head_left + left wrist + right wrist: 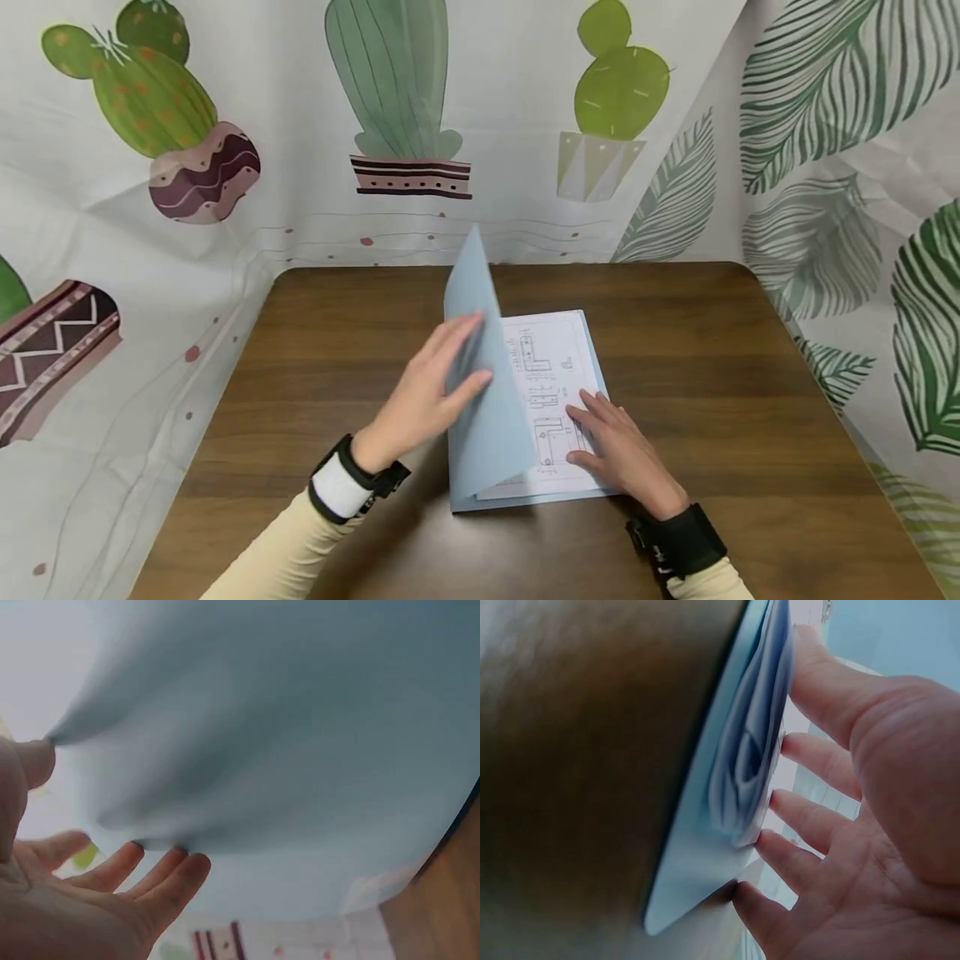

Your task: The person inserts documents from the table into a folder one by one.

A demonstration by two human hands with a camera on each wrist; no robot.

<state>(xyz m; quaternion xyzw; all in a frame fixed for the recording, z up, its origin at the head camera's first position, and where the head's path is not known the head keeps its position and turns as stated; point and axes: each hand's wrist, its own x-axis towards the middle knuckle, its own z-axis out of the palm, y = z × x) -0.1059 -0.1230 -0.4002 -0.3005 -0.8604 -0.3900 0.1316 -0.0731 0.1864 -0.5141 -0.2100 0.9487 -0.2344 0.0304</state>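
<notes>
A light blue folder [491, 417] lies on the table, its front cover raised nearly upright along the left side. Inside it lies a stack of white sheets [543, 333] printed with technical drawings. My left hand [423, 387] touches the outer face of the raised cover with spread, fairly straight fingers; the left wrist view shows the fingertips against the cover [285, 772]. Flat-fingered, my right hand [626, 446] rests on the right edge of the sheets. In the right wrist view, the folded edges of the sheets [742, 765] show beside the fingertips of that hand [840, 802].
The dark brown wooden table [337, 333] extends around the folder on every side. Behind it hangs a white cloth [517, 100] printed with cacti and leaves, meeting the table's far edge. Black bands [686, 542] circle both wrists.
</notes>
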